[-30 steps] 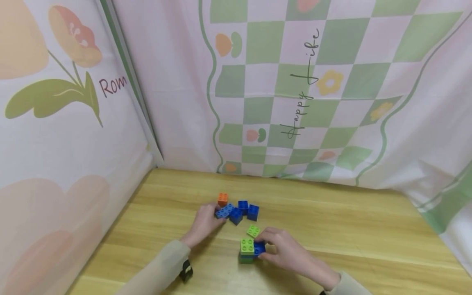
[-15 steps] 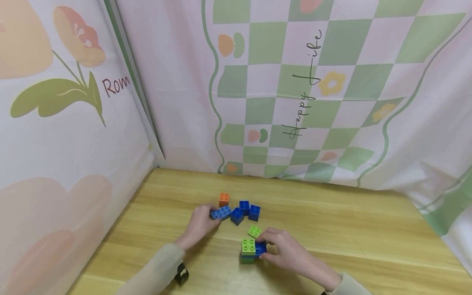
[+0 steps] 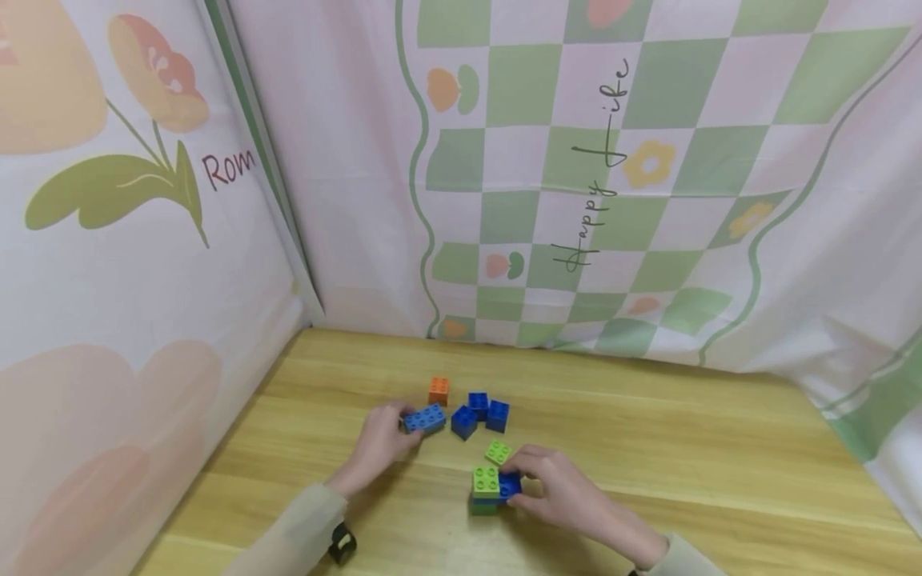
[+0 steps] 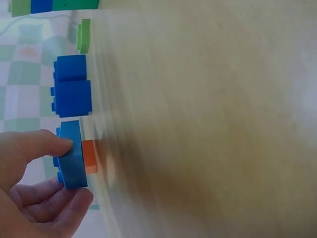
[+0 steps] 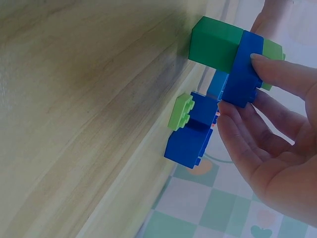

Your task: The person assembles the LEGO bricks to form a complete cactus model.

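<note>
Thumb and fingers of my left hand (image 3: pixel 378 444) pinch a light blue toy building brick (image 3: pixel 425 418), its studs facing up. In the left wrist view the thumb presses one long side of this brick (image 4: pixel 73 163). My right hand (image 3: pixel 562 484) grips the blue brick (image 3: pixel 510 486) of a small stack, thumb on one side and fingers on the other. A lime green brick (image 3: pixel 486 482) tops the stack's left end, over a dark green brick (image 3: pixel 485 507) beneath the blue one. The right wrist view shows the dark green brick (image 5: pixel 215 42) at the blue brick's underside.
Beyond the hands, three dark blue bricks (image 3: pixel 464 422) sit close together, with an orange brick (image 3: pixel 438 390) to their left. A thin lime green brick (image 3: pixel 499 452) lies just behind the stack. Patterned curtains (image 3: pixel 519 216) border the wooden table (image 3: pixel 684 432) at the back and left.
My left hand has drawn the light blue brick left and slightly nearer, away from the dark blue bricks, turning it a little. My right hand stays on the stack.
</note>
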The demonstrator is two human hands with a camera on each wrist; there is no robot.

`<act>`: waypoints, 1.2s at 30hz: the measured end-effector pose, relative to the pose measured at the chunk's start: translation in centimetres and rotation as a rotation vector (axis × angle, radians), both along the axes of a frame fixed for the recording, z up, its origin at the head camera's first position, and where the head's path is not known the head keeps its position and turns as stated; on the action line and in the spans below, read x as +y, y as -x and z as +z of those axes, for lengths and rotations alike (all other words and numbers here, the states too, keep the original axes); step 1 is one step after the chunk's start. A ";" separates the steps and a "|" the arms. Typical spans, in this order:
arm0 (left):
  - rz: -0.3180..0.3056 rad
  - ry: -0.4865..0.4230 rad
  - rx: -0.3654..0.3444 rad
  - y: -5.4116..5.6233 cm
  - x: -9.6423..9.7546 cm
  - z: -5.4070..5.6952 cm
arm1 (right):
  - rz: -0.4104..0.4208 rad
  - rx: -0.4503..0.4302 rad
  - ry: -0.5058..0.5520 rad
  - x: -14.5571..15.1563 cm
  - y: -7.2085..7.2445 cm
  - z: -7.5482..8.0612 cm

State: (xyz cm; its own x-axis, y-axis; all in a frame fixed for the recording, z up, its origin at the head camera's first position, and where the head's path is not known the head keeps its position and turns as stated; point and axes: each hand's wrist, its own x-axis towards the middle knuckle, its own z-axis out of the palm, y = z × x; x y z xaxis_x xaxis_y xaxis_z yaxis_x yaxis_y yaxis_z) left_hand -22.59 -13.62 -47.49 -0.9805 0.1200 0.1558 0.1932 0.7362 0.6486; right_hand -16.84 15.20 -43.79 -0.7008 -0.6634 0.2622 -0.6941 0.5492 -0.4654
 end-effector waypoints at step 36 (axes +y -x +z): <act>-0.252 -0.038 0.084 -3.5 1.8 4.1 | 0.013 -0.025 0.017 0.1 0.0 0.0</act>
